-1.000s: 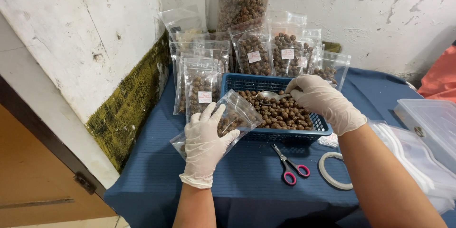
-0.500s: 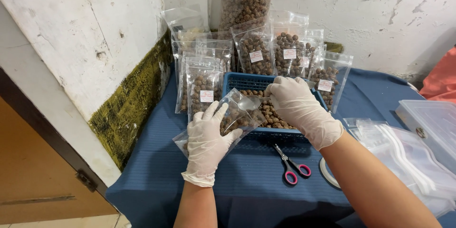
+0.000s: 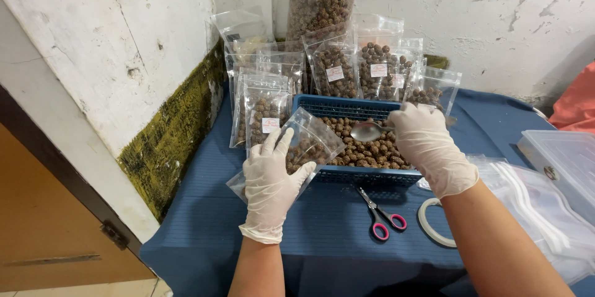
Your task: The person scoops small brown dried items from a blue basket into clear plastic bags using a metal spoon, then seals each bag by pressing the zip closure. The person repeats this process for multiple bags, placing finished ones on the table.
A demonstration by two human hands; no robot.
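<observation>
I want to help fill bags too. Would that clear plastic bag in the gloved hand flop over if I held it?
Probably floppy: the clear plastic bag is thin film, and the left hand props it from behind. The small brown balls filling only its bottom would likely make it sag there. It may also feel slippery, since it looks glossy.

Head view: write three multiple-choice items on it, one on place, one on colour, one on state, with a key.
1. Where do the scissors lie?
A. in the basket
B. on the cloth before the basket
C. on the clear box

2. What colour is the basket?
A. blue
B. red
C. white

3. What does the right hand hold?
A. tape
B. scissors
C. a spoon

Key:
1 B, they lie on the blue cloth near the basket's front wall.
2 A, its rim is blue.
3 C, the spoon hangs over the brown balls, while the left hand holds a bag.
</observation>
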